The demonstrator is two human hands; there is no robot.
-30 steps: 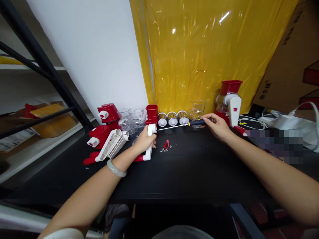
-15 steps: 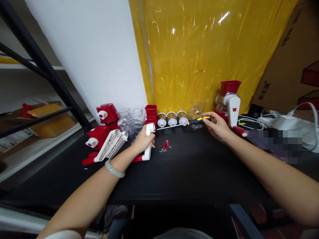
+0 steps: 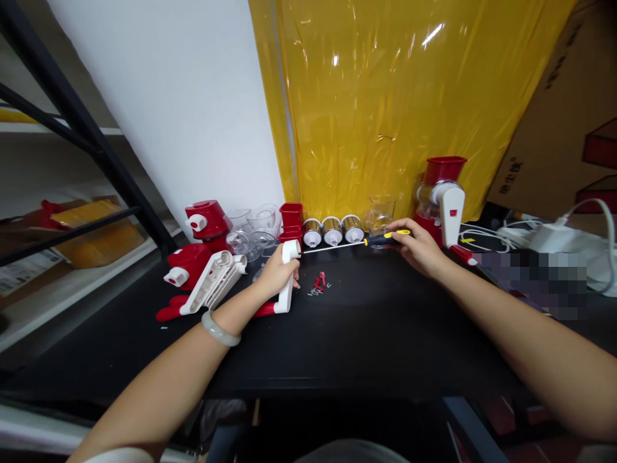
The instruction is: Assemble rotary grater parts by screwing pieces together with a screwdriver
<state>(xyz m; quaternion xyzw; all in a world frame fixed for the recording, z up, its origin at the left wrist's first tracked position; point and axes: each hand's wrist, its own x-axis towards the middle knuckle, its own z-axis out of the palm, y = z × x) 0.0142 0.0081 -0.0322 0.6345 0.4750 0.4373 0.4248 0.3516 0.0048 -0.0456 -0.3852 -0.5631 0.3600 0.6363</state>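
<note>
My left hand (image 3: pixel 276 271) is wrapped round a white crank handle (image 3: pixel 286 297) that has a red grip (image 3: pixel 264 310) at its lower end. In my right hand (image 3: pixel 418 245) is a screwdriver (image 3: pixel 382 238) with a black and yellow handle, pinched between thumb and fingers. Its long thin shaft points left, and its tip is at the crank's upper end; whether it touches a screw cannot be made out. Small red parts (image 3: pixel 320 281) and several screws (image 3: pixel 315 292) lie on the black table to the right of my left hand.
Left are red housings (image 3: pixel 208 217), white crank arms (image 3: pixel 216 280) and clear plastic parts (image 3: pixel 263 225). Behind stand red hoppers (image 3: pixel 291 218) and metal grater drums (image 3: pixel 332 231). A whole rotary grater (image 3: pixel 446 193), white cables (image 3: pixel 496 241) and a cardboard box (image 3: pixel 535 128) are at right.
The screwdriver has shifted slightly right and down, and the fingers of my right hand have changed position on its handle. My left hand still holds the crank handle in nearly the same place.
</note>
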